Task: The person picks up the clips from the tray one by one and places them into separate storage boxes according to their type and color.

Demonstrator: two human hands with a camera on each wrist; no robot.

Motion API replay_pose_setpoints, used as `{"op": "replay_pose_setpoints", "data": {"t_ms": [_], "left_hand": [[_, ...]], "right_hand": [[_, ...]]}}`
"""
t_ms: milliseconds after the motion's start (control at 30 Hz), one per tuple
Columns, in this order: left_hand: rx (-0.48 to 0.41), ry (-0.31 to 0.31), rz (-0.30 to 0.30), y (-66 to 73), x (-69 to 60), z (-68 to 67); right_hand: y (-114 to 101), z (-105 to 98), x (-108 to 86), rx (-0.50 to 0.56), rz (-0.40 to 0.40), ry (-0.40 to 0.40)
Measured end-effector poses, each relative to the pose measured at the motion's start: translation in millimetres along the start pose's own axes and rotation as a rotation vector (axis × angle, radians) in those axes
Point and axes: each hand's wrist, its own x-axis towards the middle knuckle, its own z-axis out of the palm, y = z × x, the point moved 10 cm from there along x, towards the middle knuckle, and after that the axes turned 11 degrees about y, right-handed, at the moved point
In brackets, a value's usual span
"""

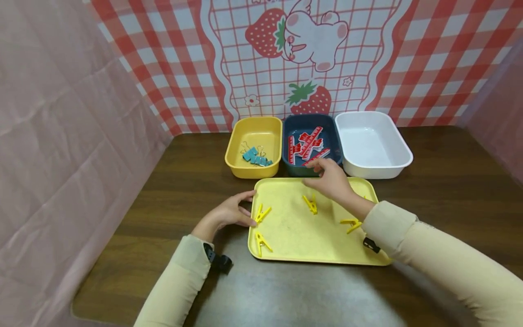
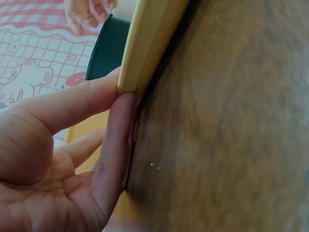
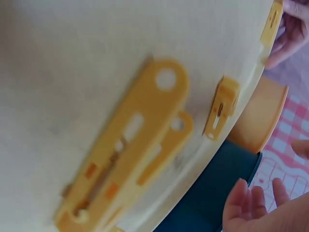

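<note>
My left hand point(image 1: 229, 211) holds the left rim of a yellow tray point(image 1: 286, 227); in the left wrist view, thumb and finger pinch the tray's edge point(image 2: 145, 43). Over the tray's far edge, my right hand point(image 1: 332, 180) hovers at the front of the dark blue bin point(image 1: 300, 171), fingers loosely bent and nothing seen in them. Several yellow clothespins lie on the tray: one at the middle point(image 1: 312, 205), a pair at the left, with a clothespin point(image 1: 261, 244) nearest the corner, and a clothespin point(image 1: 351, 224) by my right forearm, which hides part of the tray.
Behind the tray stand three bins in a row. The yellow bin point(image 1: 254, 172) holds teal binder clips point(image 1: 255, 156), the dark blue one several red-and-white pieces point(image 1: 311, 143). A white bin point(image 1: 376, 171) is at the right. A checked cloth point(image 1: 184, 59) hangs behind.
</note>
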Motion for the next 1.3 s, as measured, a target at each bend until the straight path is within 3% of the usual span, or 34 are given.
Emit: {"op": "replay_pose_setpoints", "data": {"t_ms": [367,700,800,967,1300], "left_hand": [[0.005,0.001,0.001,-0.1,1.7,-0.3],[-0.005,-0.008,0.01,0.2,1.3,0.1],[-0.006,-0.006,0.012,0.2,0.9,-0.4],[-0.006,-0.004,0.014,0.2,0.4,-0.6],[0.007,0.004,0.009,1.1,-0.6,-0.9]], "right_hand": [[9.5,27.2,-29.3,-0.087,-0.014,-0.263],[19.4,37.2,-33.8,-0.125,-0.051,-0.376],[22.0,37.0,-33.7,-0.11,-0.015,-0.387],[31.5,35.2,-33.8,-0.058,0.113,-0.405],[44.1,17.5,-31.7,0.233,0.356,-0.377]]}}
